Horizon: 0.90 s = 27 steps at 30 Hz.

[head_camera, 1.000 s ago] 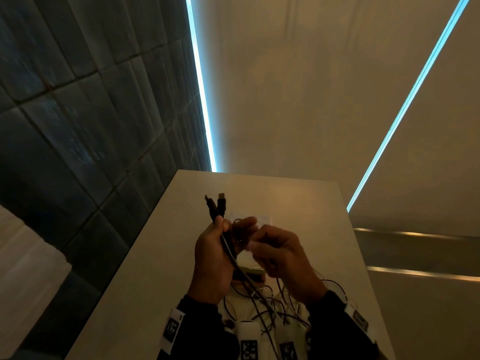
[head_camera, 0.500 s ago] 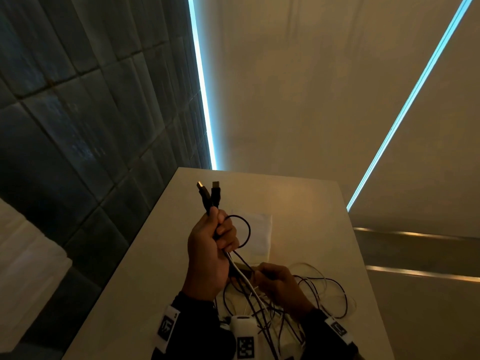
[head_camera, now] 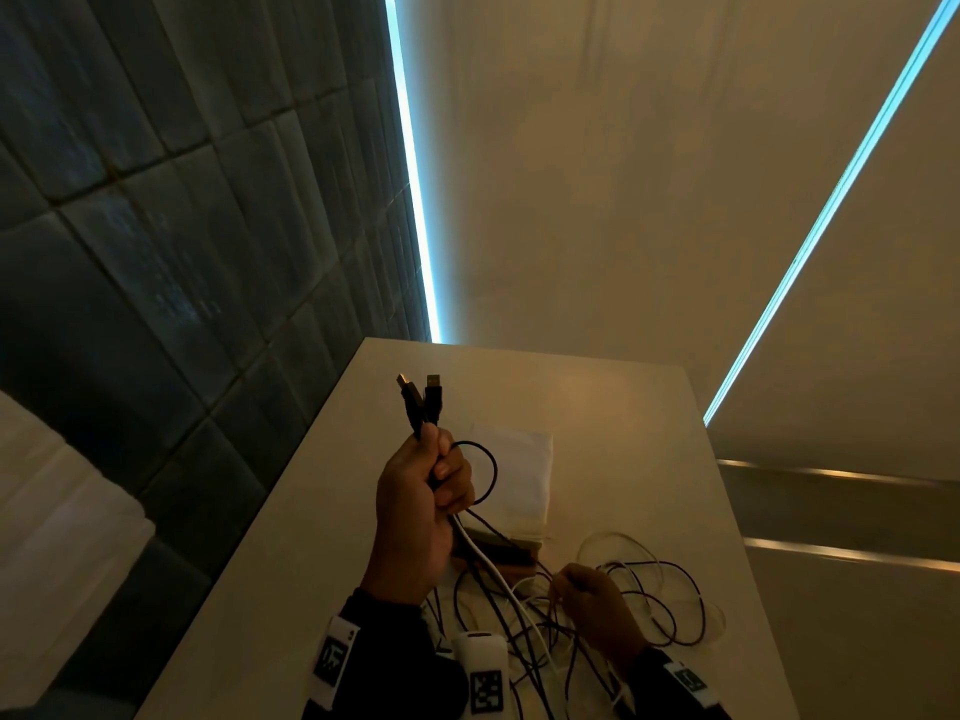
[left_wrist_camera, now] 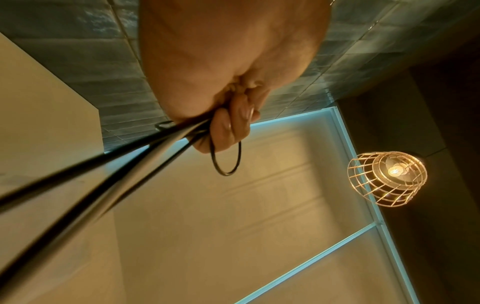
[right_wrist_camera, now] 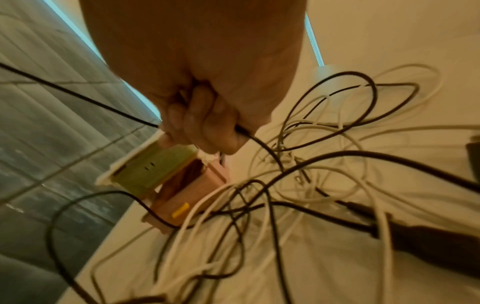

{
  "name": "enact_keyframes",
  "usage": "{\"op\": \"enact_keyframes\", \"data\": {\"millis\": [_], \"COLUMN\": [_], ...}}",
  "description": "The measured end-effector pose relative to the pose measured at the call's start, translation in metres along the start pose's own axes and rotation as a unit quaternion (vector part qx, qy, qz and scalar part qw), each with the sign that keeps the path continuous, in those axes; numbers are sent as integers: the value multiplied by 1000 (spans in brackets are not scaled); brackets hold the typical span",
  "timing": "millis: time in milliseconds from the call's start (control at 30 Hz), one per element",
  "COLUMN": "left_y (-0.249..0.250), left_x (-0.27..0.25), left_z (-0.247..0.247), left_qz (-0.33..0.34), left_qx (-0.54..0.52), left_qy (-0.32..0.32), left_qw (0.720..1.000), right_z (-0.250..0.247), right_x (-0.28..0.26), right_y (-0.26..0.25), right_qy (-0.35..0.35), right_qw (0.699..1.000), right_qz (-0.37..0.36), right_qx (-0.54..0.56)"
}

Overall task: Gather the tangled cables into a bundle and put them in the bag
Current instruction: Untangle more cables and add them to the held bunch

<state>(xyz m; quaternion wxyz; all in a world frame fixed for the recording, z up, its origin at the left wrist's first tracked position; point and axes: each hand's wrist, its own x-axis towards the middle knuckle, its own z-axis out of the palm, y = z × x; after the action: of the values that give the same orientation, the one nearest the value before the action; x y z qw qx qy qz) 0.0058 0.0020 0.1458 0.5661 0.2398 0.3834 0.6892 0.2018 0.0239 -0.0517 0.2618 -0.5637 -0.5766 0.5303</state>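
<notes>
My left hand (head_camera: 441, 475) is raised over the table and grips several cables (left_wrist_camera: 145, 144). Two black USB plugs (head_camera: 422, 400) stick up above its fist and a small black loop (head_camera: 491, 470) hangs beside its fingers. A white cable (head_camera: 483, 558) and black ones run down from it to the tangle of black and white cables (head_camera: 649, 605) on the table. Lower down, my right hand (head_camera: 582, 589) is curled round a black cable (right_wrist_camera: 249, 135) in that tangle. A flat white bag (head_camera: 519, 475) lies on the table beyond the hands.
The beige table (head_camera: 623, 407) has a tiled dark wall (head_camera: 156, 252) close on its left. A small block of green and pink pieces (right_wrist_camera: 168, 179) sits by the tangle under my right hand. A wire cage lamp (left_wrist_camera: 387, 179) hangs overhead.
My right hand has left my left hand and dropped to the tangle on the table. My left hand has lifted the plugs a little higher, and a small black loop now shows beside it.
</notes>
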Motion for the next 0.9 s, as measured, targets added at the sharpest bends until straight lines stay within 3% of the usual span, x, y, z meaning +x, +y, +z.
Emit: {"op": "enact_keyframes", "data": {"millis": [67,133,233,367,433,700,900], "left_y": [-3,-5,-10,-17,-15,-7,1], "left_x": [2,4,5,-2,-4,-8,-5], "left_z": [0,0,2,12,14,14,4], "left_qz": [-13,-23,-47,-63,-68,-41,-29], "left_qx": [19,39,67,115,113,26,-41], "left_qy": [18,37,58,72,71,38,-4], "left_qw": [1000,998,995,989,989,998,999], "right_z": [-5,-12,-17,-14,-9,-2,-2], "right_x": [-4,-7,-20,-40,-47,-50,-37], "right_y": [-18,-48,-107,-167,-178,-157,-98], "right_qy": [47,70,56,6,-36,-125,-144], "right_qw": [998,989,967,953,951,959,963], "right_qz": [14,-1,-80,-228,-249,-188,-139], "right_qx": [29,133,237,200,181,172,181]}}
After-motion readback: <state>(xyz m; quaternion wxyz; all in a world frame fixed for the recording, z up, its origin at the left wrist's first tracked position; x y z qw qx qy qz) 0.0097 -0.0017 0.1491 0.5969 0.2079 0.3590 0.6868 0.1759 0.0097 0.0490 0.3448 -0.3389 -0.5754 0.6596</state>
